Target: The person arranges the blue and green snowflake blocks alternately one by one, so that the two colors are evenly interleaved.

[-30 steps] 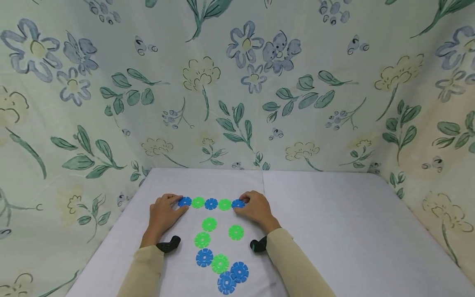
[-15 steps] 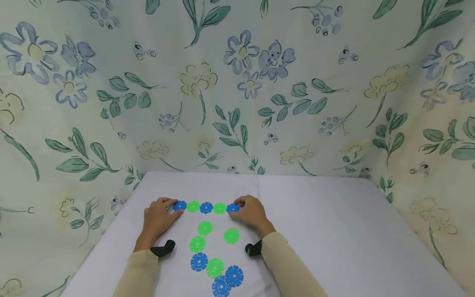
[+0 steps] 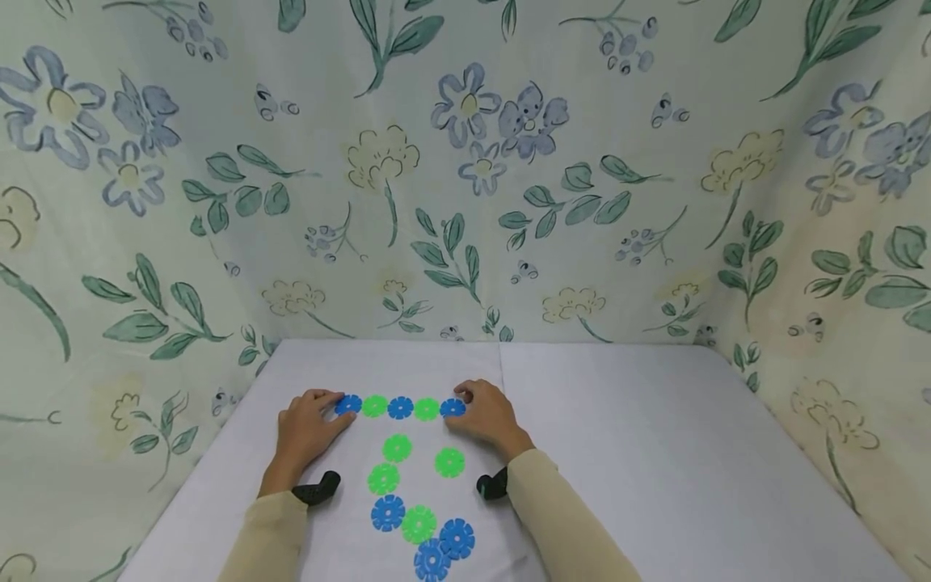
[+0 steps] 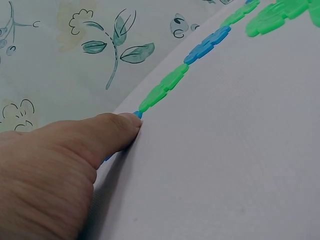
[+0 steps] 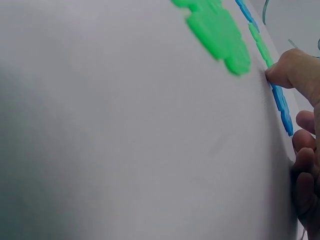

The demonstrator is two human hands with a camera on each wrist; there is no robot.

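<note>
Blue and green notched plastic discs form a straight row across the table, with a blue middle disc (image 3: 400, 407) between two green ones. My left hand (image 3: 304, 428) pinches the left-end blue disc (image 3: 349, 404) between thumb and forefinger; in the left wrist view the thumb (image 4: 112, 131) covers most of it. At the other end, my right hand (image 3: 489, 416) holds the right-end blue disc (image 3: 452, 407) by its edges. The right wrist view shows that thumb (image 5: 282, 70) against the row, with the other fingers curled behind the blue disc (image 5: 281, 105).
Nearer the body lie loose discs: a green disc (image 3: 397, 448), another green disc (image 3: 450, 462) and several more, with two blue discs (image 3: 432, 559) overlapping at the front. The white table (image 3: 618, 453) meets a floral cloth (image 3: 465, 202) at the back and sides.
The whole scene has shifted slightly left and down in the head view. Both hands stay at the two ends of the row, and the discs keep their arrangement.
</note>
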